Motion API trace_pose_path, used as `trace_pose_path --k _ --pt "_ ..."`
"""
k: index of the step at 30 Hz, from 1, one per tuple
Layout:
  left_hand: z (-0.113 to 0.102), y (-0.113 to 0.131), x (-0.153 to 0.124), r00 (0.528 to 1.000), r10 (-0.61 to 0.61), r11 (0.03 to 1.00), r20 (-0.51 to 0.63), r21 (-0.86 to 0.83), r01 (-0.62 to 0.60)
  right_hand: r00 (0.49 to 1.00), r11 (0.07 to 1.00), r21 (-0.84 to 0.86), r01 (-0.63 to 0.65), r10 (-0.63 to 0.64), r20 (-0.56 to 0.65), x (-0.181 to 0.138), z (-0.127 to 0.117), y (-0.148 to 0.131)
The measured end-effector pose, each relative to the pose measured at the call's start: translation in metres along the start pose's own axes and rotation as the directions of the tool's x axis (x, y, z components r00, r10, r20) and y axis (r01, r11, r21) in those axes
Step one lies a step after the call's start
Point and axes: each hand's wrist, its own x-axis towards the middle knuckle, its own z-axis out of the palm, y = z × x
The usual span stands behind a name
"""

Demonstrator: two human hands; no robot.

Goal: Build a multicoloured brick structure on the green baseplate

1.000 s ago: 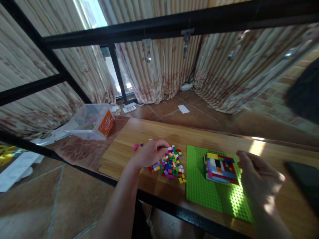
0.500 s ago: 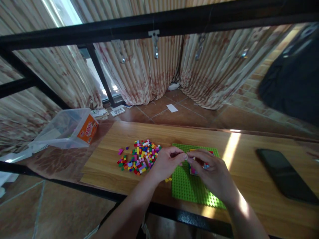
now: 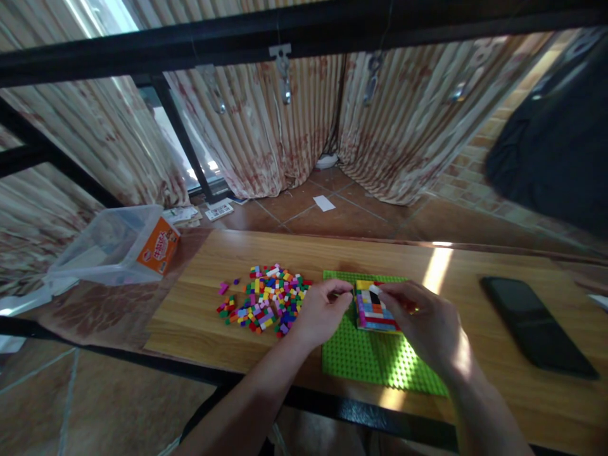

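Right hand [image 3: 425,316] has what looks like a small white piece [image 3: 375,289] pinched in its fingertips, right over the brick build [image 3: 373,311]. Left hand [image 3: 323,313] is bunched in a narrow pinch just beside the build's left edge, can't tell if anything's in it. Build itself is a low, blocky patchwork: yellow strip at the far edge, purple/pink down the left, light blue, red and orange bits, plus a black spot up top. It's sitting on a green baseplate [image 3: 349,354]. Loose bricks [image 3: 278,294] are heaped left of that, dark phone [image 3: 536,326] off to the right.
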Motion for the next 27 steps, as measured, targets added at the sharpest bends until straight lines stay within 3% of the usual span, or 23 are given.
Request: trace_pose_path --k 9,27 --pt "0.004 0.005 -0.007 0.995 0.092 0.967 0.031 0.235 -0.097 0.999 0.991 -0.133 -0.015 0.021 0.037 -0.004 0.018 -0.013" --pt "0.011 -0.005 -0.015 0.966 0.258 0.908 0.029 0.334 -0.253 1.000 0.965 -0.262 0.026 -0.027 0.002 -0.011 0.030 -0.024"
